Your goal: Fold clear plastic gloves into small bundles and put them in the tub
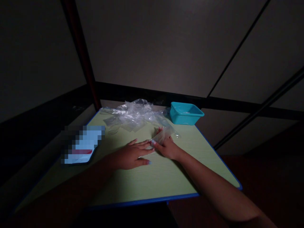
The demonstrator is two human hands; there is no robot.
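Note:
A clear plastic bag (161,135) is between my two hands near the middle of the table. My right hand (168,147) grips it, thumb on the near side and fingers behind. Flat on the table lies my left hand (133,155), its fingers stretched out and spread, the fingertips resting on the bag's left end. Part of the bag is hidden under those fingers. Just beyond both hands, a loose heap of crumpled clear plastic bags (136,114) covers the table's far side.
The pale yellow-green table (144,186) has a blue edge. A turquoise plastic basket (184,118) stands at the far right corner. On the left lies a phone (83,147) with a lit, blurred screen. Dark wall panels rise behind the table.

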